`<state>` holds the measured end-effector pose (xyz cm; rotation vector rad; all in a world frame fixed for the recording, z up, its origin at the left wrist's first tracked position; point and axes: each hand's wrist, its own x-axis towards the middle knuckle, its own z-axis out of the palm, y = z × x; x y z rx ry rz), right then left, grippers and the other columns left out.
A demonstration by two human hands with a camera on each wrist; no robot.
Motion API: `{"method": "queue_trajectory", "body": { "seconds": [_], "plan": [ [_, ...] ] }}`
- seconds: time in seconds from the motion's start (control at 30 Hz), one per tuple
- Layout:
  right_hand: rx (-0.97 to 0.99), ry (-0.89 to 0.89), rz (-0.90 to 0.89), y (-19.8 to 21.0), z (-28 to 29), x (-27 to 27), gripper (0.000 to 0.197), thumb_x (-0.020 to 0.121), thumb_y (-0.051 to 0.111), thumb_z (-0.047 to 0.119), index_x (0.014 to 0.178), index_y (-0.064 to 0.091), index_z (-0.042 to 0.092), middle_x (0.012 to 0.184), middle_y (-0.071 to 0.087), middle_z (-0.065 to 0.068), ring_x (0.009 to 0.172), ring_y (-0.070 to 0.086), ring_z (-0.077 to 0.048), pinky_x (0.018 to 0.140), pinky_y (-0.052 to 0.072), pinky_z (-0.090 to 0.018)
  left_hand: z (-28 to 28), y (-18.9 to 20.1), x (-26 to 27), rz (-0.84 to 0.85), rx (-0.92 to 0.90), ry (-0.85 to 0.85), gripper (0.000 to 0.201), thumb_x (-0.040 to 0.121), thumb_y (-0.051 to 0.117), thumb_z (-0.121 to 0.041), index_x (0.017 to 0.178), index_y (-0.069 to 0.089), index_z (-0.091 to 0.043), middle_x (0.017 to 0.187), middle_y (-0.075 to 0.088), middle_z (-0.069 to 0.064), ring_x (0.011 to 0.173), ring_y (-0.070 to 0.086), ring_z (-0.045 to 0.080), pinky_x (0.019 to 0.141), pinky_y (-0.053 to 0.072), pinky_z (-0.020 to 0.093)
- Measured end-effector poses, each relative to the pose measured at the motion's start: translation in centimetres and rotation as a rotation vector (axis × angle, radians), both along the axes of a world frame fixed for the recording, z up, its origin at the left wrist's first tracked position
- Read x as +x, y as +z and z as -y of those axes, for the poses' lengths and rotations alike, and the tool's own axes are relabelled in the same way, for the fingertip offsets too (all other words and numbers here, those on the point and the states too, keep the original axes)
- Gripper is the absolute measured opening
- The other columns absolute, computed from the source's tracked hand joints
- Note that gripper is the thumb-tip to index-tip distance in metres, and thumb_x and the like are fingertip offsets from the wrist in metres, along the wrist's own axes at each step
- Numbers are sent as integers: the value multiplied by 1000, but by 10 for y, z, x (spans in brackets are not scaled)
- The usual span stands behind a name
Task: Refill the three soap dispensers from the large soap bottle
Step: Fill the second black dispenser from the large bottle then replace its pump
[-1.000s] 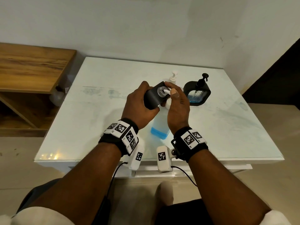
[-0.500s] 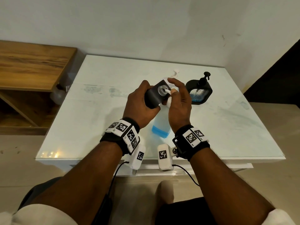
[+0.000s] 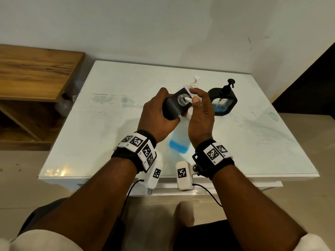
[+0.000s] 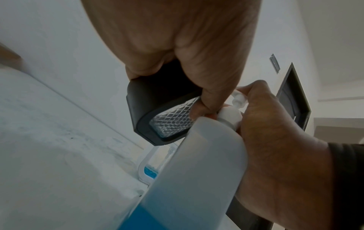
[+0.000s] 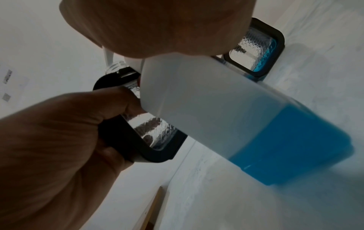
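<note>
Head view: the left hand (image 3: 157, 113) holds the black soap dispenser (image 3: 175, 105) tipped above the white table (image 3: 108, 142). The right hand (image 3: 200, 113) grips the pump of the large soap bottle (image 3: 180, 140), nozzle in the dispenser's mouth.
Left wrist view: fingers wrap the black dispenser (image 4: 157, 118).
Right wrist view: the bottle (image 5: 236, 112) is part full of blue soap.

In the head view, the large soap bottle (image 3: 179, 140) is mostly hidden at centre behind both hands; only its lower body shows between the wrists. The right hand (image 3: 200, 115) covers the bottle's pump, so how its fingers (image 3: 196, 94) sit there cannot be told. The white dispenser (image 3: 194, 83) behind shows only its pump top. In the right wrist view, the palm fills the upper edge, blurred.
</note>
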<state>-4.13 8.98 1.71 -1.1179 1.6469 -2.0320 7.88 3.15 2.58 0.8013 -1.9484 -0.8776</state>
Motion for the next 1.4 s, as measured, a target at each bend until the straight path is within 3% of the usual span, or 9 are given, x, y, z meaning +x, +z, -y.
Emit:
{"method": "queue_trajectory", "body": {
  "seconds": [0.3,0.47,0.6,0.73,0.9,1.0,1.13,1.3,1.4],
  "plan": [
    [11,0,-3,6,-4,2,24,102,44,-2,118,62,-3,110,66,4,87,61,15,78,44,-4,-1,-1,2,-5,19,-6,45,72,82,-13,97,45,-22,86,62,-3,72,59,13,63,45,11],
    [20,-13,7,5,-3,2,28,99,43,7,115,66,3,102,69,17,88,64,8,81,47,-10,-2,0,2,-23,29,-8,43,72,81,-11,96,46,-21,84,62,-4,71,58,13,63,45,12],
    [27,-14,15,3,-2,2,34,98,45,24,119,67,9,122,69,-3,110,64,2,92,47,-13,-2,1,1,-12,14,-10,42,73,82,-13,97,48,-19,85,62,-3,73,60,13,63,48,15],
    [13,-13,0,0,0,3,51,95,45,47,123,64,9,125,68,-5,110,65,0,92,49,-15,0,2,0,-10,-2,-5,41,73,82,-14,97,49,-16,86,63,-1,74,60,15,65,52,21],
    [16,-11,16,2,-1,3,50,94,46,43,123,63,7,129,66,-10,115,64,-2,95,48,-15,0,2,0,-7,-4,1,43,73,83,-14,96,47,-20,88,64,-1,75,61,15,64,51,17],
    [13,-11,24,5,-2,2,36,99,48,25,123,62,2,129,66,-9,109,63,6,91,46,-10,0,1,0,-13,-1,11,44,72,82,-13,95,46,-21,86,63,-2,73,59,13,63,47,13],
    [33,-18,32,8,-2,4,24,102,45,-2,119,62,-3,99,68,28,86,60,17,78,43,-3,0,-2,0,-16,7,17,44,71,82,-12,97,47,-19,86,63,-2,73,60,17,63,49,15],
    [44,-28,12,8,-2,4,21,100,46,4,111,64,6,85,67,31,81,62,12,76,45,-7,0,-4,1,-11,12,18,45,72,83,-13,98,47,-21,89,64,-2,75,62,15,64,49,12],
    [42,-32,24,9,-3,5,23,97,47,18,110,65,13,99,72,20,91,65,5,84,51,-17,0,-3,1,-14,20,16,44,72,83,-12,97,47,-20,85,61,-4,74,61,12,62,47,10]
  ]
}}
